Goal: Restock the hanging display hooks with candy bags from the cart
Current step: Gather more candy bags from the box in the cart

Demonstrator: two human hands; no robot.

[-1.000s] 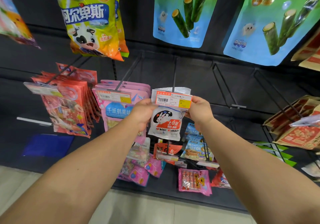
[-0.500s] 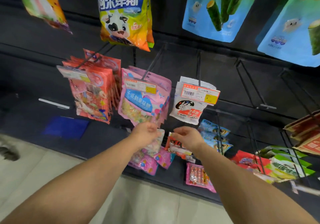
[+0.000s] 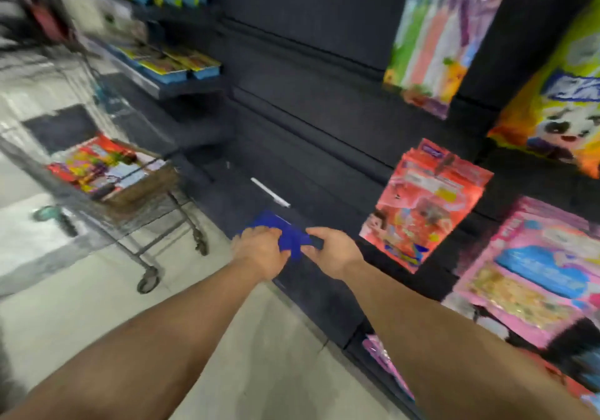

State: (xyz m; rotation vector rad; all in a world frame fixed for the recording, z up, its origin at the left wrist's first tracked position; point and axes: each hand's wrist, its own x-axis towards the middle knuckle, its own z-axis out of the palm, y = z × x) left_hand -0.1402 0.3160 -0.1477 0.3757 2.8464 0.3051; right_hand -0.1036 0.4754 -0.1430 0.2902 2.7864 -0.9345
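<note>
Two bare forearms reach forward over pale floor. The left hand (image 3: pixel 261 250) and right hand (image 3: pixel 334 250) hang close together with fingers loosely curled; neither seems to hold anything, though blur leaves this uncertain. A blue patch (image 3: pixel 285 234) on the dark shelf base lies behind them.

To the right, red candy bags (image 3: pixel 425 205) and pink candy bags (image 3: pixel 532 273) hang on hooks, jutting into the aisle at arm height. Farther left stands the wire cart (image 3: pixel 130 198), its box of candy bags (image 3: pixel 97 168) ready for picking. Open floor between hands and cart likely allows a clear reach.
</note>
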